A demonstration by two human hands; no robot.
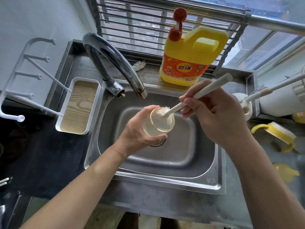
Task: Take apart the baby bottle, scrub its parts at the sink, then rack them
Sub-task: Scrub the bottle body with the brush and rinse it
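Note:
Over the steel sink (194, 172), my left hand (138, 131) grips the clear bottle body (160, 123), its mouth tilted up toward the right. My right hand (214, 116) holds the white handle of a bottle brush (206, 90); the brush's white sponge head sits inside the bottle mouth. The yellow-handled bottle collar (274, 131) lies on the counter to the right of the sink. A yellowish piece (285, 172) lies on the counter nearer to me; it is too blurred to tell what it is.
The curved faucet (113, 58) arches over the sink's back left. A yellow detergent jug (191, 55) with a red pump stands behind the sink. A white peg drying rack (77, 106) with a wood-pattern tray sits left. A white brush holder (245, 108) stands right.

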